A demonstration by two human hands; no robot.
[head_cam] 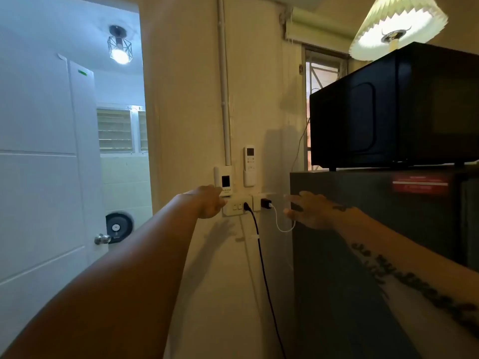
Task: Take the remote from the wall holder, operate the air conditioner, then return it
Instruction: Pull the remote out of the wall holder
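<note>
A white remote [250, 158] with a small screen and buttons stands upright in a white wall holder [249, 178] on the cream wall. My left hand [211, 202] reaches out below and left of it, empty, fingers loosely spread near the socket plate. My right hand [309, 209] is stretched forward to the right of the sockets, fingers apart, holding nothing, beside the dark fridge. Neither hand touches the remote. The air conditioner is not in view.
A socket plate [237, 206] holds a black plug and cable [261, 255]; a charger [266, 203] has a white cord. A small white device [225, 181] hangs left of the holder. A black microwave [394, 107] sits on a dark fridge [363, 255]. An open white door [44, 164] stands left.
</note>
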